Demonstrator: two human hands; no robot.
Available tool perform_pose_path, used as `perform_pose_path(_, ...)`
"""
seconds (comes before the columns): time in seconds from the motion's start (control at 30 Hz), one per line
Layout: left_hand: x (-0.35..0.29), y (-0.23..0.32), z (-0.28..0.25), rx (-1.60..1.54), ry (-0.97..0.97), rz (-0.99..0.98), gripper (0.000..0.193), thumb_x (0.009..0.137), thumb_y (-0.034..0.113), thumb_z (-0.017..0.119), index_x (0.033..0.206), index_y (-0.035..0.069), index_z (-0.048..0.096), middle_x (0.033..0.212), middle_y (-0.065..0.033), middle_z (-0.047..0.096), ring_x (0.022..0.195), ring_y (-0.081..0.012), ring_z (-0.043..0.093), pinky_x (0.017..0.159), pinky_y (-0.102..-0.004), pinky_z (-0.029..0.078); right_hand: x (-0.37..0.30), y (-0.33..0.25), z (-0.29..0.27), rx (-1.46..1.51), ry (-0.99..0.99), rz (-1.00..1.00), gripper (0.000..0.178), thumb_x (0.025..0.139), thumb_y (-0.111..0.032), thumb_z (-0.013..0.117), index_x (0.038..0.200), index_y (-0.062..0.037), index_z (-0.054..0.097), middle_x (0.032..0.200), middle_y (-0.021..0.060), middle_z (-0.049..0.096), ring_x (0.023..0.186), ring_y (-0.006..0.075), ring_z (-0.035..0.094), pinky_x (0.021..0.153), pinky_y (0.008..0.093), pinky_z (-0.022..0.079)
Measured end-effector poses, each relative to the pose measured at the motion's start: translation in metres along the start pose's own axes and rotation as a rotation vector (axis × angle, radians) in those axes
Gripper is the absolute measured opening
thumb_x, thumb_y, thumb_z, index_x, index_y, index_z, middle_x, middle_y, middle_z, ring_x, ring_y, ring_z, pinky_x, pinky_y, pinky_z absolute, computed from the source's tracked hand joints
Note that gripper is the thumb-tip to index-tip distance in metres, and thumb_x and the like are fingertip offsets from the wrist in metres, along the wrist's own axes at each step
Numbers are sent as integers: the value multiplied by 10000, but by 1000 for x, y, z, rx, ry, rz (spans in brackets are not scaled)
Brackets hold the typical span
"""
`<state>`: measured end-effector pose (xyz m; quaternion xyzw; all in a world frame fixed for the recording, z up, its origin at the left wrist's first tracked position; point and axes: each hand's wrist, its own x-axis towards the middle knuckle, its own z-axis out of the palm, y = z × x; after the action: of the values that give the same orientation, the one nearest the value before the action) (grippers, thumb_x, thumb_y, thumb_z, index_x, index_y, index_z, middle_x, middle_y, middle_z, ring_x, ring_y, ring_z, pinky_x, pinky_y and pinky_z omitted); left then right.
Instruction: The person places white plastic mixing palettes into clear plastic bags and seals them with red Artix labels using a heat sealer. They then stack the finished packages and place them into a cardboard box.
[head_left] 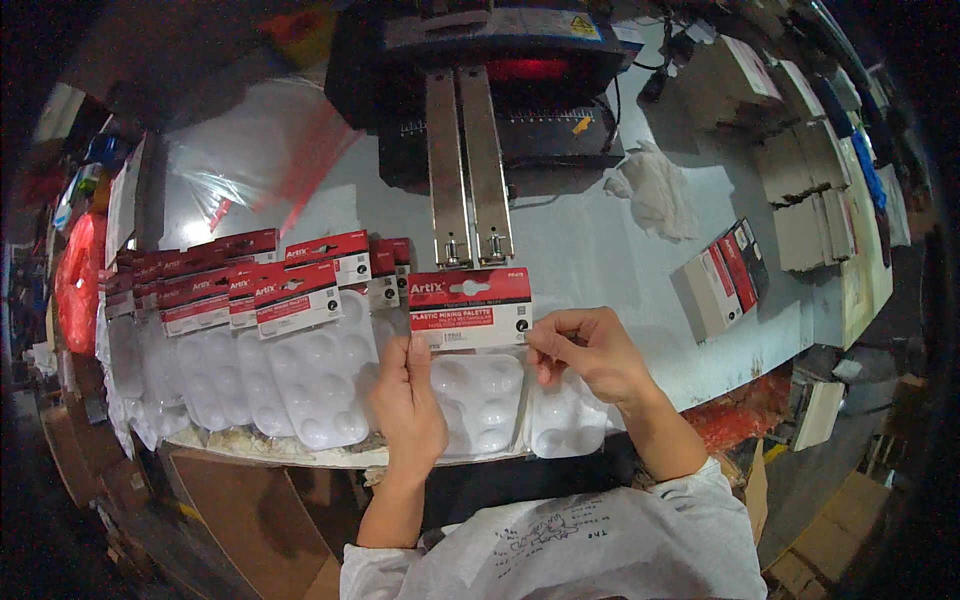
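A red, black and white header card (470, 290) with a hanging hole is held upright between my hands. Its top edge meets the tips of two metal arms (468, 170) reaching out of a black machine. My left hand (408, 410) pinches the card's lower left corner, thumb on the front. At the right edge, thumb and fingers of my right hand (598, 355) close on the card. Below the card hangs a white plastic palette (480, 400) with round wells. Another white palette (565, 420) lies under my right hand; its upper part is hidden.
Several carded palettes (320, 385) overlap along the table's left front. Clear plastic bags (240, 150) lie behind them. The black machine (500, 90) stands at the back. To the right are a crumpled white cloth (655, 190), a stack of header cards (722, 280) and cardboard stacks (800, 170).
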<state>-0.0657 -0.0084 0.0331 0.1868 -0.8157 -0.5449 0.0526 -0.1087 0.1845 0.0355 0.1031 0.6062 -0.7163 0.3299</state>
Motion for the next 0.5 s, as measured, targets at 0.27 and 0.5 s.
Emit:
perform_pose_path(0.27, 7, -11, 2, 126, 32, 27, 229, 950, 191, 467, 842, 6, 547, 648, -63, 489, 610, -121, 409, 572, -260, 370, 4, 4, 3, -67, 66, 50, 179, 877, -128, 597, 871, 41, 655, 743, 75, 648, 580, 104, 585, 531, 226, 485)
perform_pose_path(0.5, 3, -6, -1, 16, -25, 22, 226, 949, 195, 467, 841, 10, 539, 648, -51, 481, 624, -106, 396, 587, -252, 371, 1, 7, 7, -41, 86, 15, 151, 863, -105, 601, 816, 34, 638, 693, 59, 611, 561, 99, 551, 523, 234, 460)
